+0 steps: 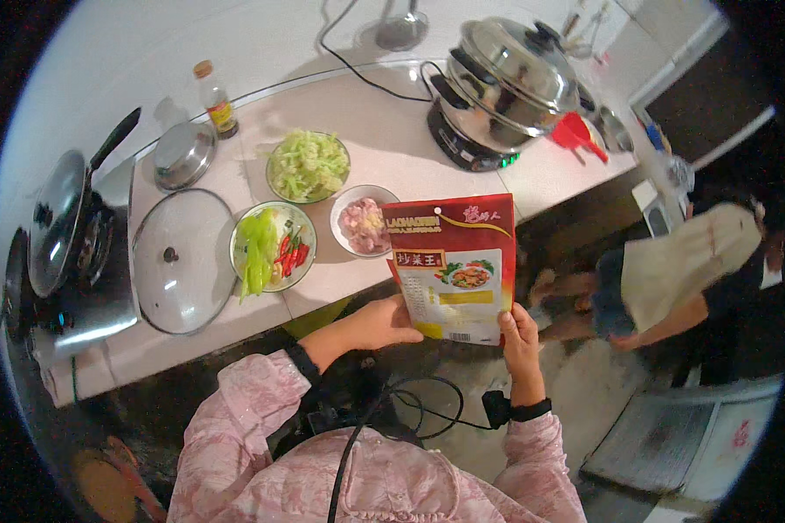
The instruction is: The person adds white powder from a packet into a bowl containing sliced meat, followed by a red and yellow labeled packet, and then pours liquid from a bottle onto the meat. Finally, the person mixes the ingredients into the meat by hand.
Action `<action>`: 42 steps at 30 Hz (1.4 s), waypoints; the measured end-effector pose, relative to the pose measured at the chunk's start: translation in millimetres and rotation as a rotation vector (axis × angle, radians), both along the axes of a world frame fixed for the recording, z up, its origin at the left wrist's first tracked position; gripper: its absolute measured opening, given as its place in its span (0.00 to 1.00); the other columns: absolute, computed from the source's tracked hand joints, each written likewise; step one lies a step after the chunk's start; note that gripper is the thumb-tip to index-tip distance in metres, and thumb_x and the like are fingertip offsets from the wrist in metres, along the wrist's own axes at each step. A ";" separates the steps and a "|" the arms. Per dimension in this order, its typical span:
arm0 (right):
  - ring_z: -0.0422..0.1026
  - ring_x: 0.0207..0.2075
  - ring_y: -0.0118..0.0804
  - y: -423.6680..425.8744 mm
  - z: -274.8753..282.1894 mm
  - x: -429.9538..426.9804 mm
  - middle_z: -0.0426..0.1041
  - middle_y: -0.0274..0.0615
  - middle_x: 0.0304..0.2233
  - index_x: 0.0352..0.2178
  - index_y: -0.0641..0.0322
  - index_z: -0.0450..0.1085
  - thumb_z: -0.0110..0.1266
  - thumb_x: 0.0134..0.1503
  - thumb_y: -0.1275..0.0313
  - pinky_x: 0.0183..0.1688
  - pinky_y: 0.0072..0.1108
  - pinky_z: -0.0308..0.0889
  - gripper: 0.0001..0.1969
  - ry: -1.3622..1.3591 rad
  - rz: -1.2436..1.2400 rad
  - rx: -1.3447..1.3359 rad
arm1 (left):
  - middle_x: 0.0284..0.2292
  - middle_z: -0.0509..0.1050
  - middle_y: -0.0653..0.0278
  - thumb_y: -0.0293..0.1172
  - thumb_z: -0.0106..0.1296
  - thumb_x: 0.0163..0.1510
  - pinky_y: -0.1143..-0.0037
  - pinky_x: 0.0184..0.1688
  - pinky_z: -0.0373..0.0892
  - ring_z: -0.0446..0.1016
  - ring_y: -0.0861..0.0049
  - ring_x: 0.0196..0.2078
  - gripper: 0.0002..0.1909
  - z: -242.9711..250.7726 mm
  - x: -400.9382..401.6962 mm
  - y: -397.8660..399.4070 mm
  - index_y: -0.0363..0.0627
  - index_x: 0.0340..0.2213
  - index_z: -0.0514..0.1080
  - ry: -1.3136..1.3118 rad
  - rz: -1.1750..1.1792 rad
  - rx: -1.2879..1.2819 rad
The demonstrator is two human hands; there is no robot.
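Both hands hold a red and white seasoning packet (454, 274) that bears writing and a picture of a cooked dish. My left hand (389, 323) grips its lower left side, and my right hand (521, 327) pinches the lower right edge. The packet hangs in front of the counter and partly covers a white bowl of sliced raw meat (364, 225). Left of that bowl stands a plate with green pepper strips (258, 252) and red chillies (292, 253). Behind is a bowl of chopped pale-green cauliflower (309, 165).
A glass lid (183, 261) lies left, near a lidded wok (62, 222) on a stove. A metal bowl (184, 155) and sauce bottle (218, 104) stand by the wall. A steamer pot (507, 85) sits on an electric cooker (468, 144); a red scoop (575, 134) lies beside it.
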State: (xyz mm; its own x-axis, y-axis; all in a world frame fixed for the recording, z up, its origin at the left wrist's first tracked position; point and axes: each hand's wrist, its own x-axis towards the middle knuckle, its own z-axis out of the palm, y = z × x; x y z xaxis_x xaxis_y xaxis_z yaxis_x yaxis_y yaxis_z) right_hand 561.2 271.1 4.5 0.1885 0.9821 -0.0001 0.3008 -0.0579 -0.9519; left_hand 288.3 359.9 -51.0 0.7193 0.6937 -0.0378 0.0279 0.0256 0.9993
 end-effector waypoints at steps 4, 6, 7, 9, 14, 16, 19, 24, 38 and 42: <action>0.60 0.26 0.17 4.6 40.6 -25.8 0.65 0.23 0.26 0.37 0.65 0.69 0.47 0.62 0.66 0.28 0.13 0.56 0.12 -0.013 0.003 -0.008 | 0.30 0.76 0.65 0.33 0.58 0.52 0.80 0.30 0.68 0.72 0.82 0.28 0.18 8.7 -4.9 7.5 0.41 0.43 0.70 -0.088 0.053 -0.264; 0.62 0.30 0.18 5.3 55.1 -27.0 0.68 0.26 0.29 0.39 0.67 0.69 0.47 0.61 0.67 0.32 0.14 0.59 0.12 0.008 0.022 0.001 | 0.27 0.75 0.66 0.32 0.58 0.52 0.82 0.27 0.66 0.71 0.84 0.25 0.15 14.3 -3.8 9.0 0.42 0.41 0.72 -0.089 0.042 -0.341; 0.63 0.32 0.19 7.4 61.5 -29.3 0.69 0.27 0.31 0.40 0.67 0.69 0.47 0.61 0.68 0.34 0.14 0.61 0.12 0.022 0.035 0.004 | 0.27 0.75 0.67 0.32 0.58 0.52 0.82 0.26 0.66 0.70 0.84 0.25 0.15 16.4 -3.6 9.6 0.42 0.41 0.72 -0.083 0.038 -0.350; 0.65 0.35 0.22 30.5 65.8 -23.3 0.71 0.30 0.35 0.42 0.69 0.68 0.48 0.60 0.70 0.39 0.16 0.62 0.13 0.054 0.106 -0.084 | 0.26 0.75 0.67 0.32 0.58 0.52 0.82 0.25 0.65 0.69 0.84 0.23 0.14 16.8 -4.6 11.1 0.42 0.40 0.73 -0.123 0.023 -0.386; 0.68 0.49 0.37 8.4 57.2 1.5 0.69 0.42 0.48 0.50 0.67 0.64 0.55 0.56 0.62 0.52 0.29 0.64 0.24 0.269 0.135 0.111 | 0.25 0.74 0.67 0.34 0.57 0.53 0.82 0.23 0.64 0.69 0.84 0.22 0.12 22.1 7.1 17.5 0.42 0.38 0.74 -0.227 0.091 -0.512; 0.66 0.53 0.41 11.5 32.5 14.2 0.67 0.44 0.51 0.52 0.66 0.63 0.62 0.50 0.59 0.55 0.32 0.62 0.31 0.365 0.181 0.075 | 0.24 0.74 0.68 0.35 0.57 0.54 0.82 0.23 0.63 0.68 0.84 0.22 0.11 14.9 15.2 25.4 0.42 0.36 0.74 -0.249 0.108 -0.462; 0.63 0.55 0.42 24.5 -6.0 6.9 0.66 0.43 0.52 0.52 0.66 0.62 0.67 0.46 0.65 0.57 0.34 0.59 0.34 0.466 0.453 -0.088 | 0.23 0.73 0.68 0.36 0.56 0.54 0.81 0.23 0.64 0.68 0.84 0.21 0.10 1.2 29.1 31.0 0.41 0.33 0.75 -0.327 0.158 -0.499; 0.64 0.52 0.40 58.4 -9.2 -51.2 0.66 0.44 0.50 0.51 0.67 0.62 0.60 0.49 0.73 0.54 0.30 0.59 0.27 0.062 0.118 -0.176 | 0.24 0.73 0.66 0.38 0.54 0.56 0.81 0.25 0.66 0.68 0.83 0.22 0.14 -0.2 39.5 30.2 0.40 0.38 0.73 -0.206 0.196 -0.448; 0.72 0.38 0.32 104.6 -66.9 -48.5 0.72 0.41 0.41 0.45 0.70 0.65 0.57 0.52 0.79 0.38 0.22 0.68 0.18 -0.092 0.038 0.194 | 0.26 0.74 0.64 0.34 0.44 0.61 0.81 0.30 0.68 0.71 0.81 0.26 0.14 -16.3 -96.1 0.3 0.36 0.43 0.70 0.143 0.327 -0.293; 0.71 0.38 0.31 108.1 -72.0 -54.8 0.73 0.42 0.40 0.43 0.71 0.67 0.58 0.52 0.78 0.38 0.22 0.68 0.16 -0.034 0.026 0.176 | 0.28 0.74 0.63 0.32 0.43 0.61 0.80 0.31 0.69 0.72 0.81 0.27 0.14 -29.4 -135.6 -33.7 0.36 0.43 0.70 0.143 0.414 -0.269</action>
State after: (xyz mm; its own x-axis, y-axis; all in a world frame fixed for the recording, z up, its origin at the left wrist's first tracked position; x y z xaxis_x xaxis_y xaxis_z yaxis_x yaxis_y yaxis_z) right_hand 506.5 379.2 -67.5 0.1596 0.9710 0.1778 0.3324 0.1167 -0.9359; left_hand 152.6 326.2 -80.5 0.3608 0.8716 -0.3320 0.0971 0.3190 0.9428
